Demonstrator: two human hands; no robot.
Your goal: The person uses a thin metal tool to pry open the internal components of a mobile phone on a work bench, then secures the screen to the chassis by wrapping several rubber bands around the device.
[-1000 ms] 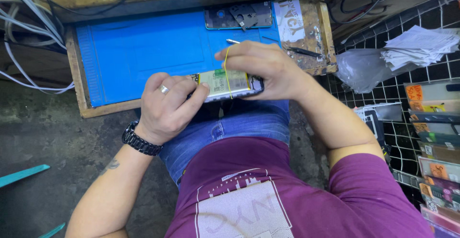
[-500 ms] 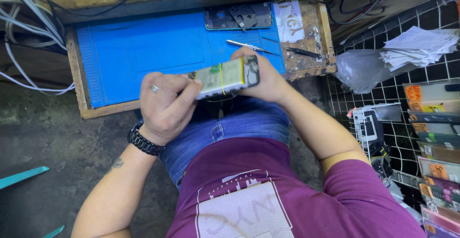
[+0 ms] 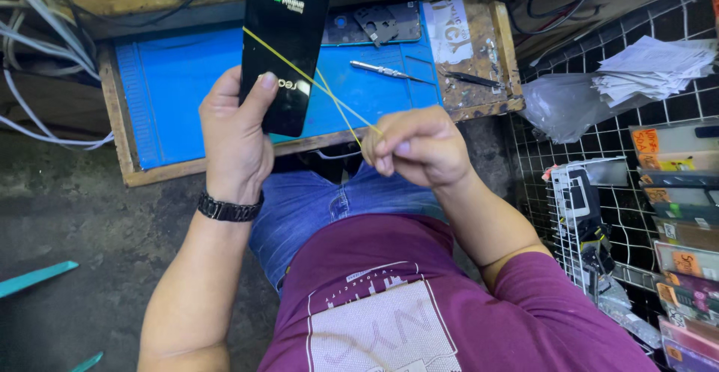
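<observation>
At the far left, a bundle of white cables (image 3: 30, 65) ran down past the edge of your wooden work tray (image 3: 112, 117), and a teal strip (image 3: 34, 278) lay on the dark floor below. Your left hand (image 3: 236, 136), with a dark metal wristwatch (image 3: 227, 209) on the wrist, was closed around the lower part of a black smartphone (image 3: 283, 50), thumb pressed on its dark face. You held the phone upright and tilted slightly, raised above the blue work mat (image 3: 187, 80) rather than resting on it. A yellow rubber band (image 3: 329, 95) was looped around the phone and stretched taut, slanting down to the right. Your right hand (image 3: 419, 147) was curled into a loose fist, pinching the band's far end between thumb and fingers, just above your blue jeans (image 3: 314, 200).

Behind the phone, at the top of the mat, lay a dark phone back cover (image 3: 378, 22) with loose metal parts on it. To its right, a pair of metal tweezers (image 3: 386, 70) lay on the mat, and a dark pen-like tool (image 3: 472, 78) sat on the worn wooden part of the tray beside it. Further right, a crumpled clear plastic bag (image 3: 558, 102) rested on a white wire rack (image 3: 674, 102), with a stack of white papers (image 3: 655, 69) on top. Packaged phone accessories (image 3: 678, 192) hung along the far right edge.
</observation>
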